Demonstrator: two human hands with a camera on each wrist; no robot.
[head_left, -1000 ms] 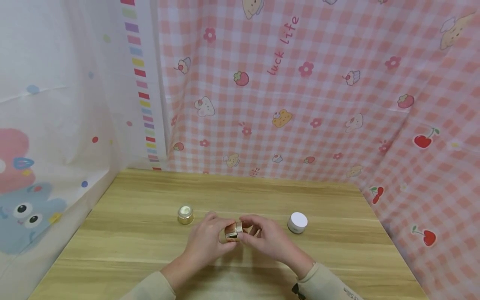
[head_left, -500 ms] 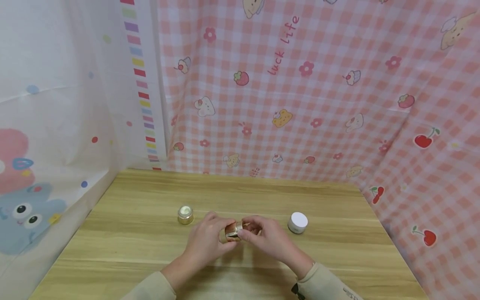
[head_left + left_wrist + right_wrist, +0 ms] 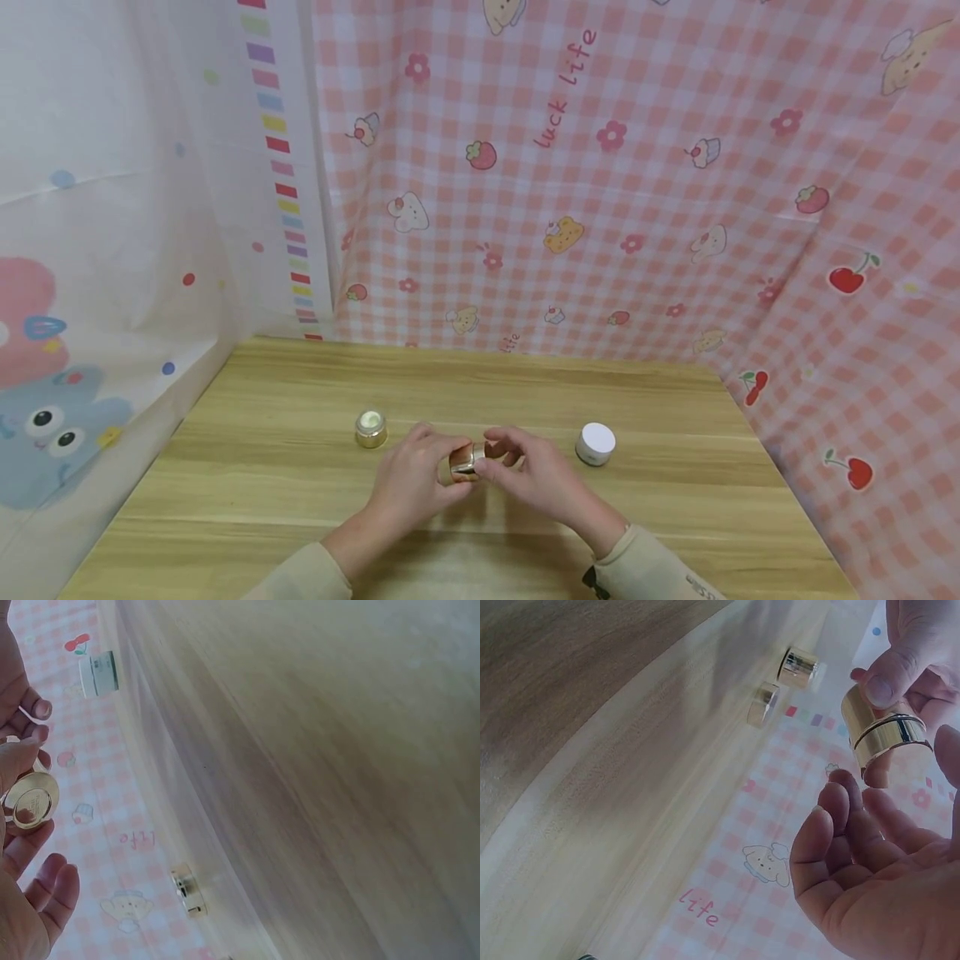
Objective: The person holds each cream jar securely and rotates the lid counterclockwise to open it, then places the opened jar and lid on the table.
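Above the wooden table, I see on my remote monitor the left hand holding a gold jar tipped sideways, thumb and fingers around one end. The right hand curves at the jar's other end, thumb and fingertips close to the rim; whether it grips, I cannot tell. A small jar with pale contents stands near the left hand, a white jar near the right.
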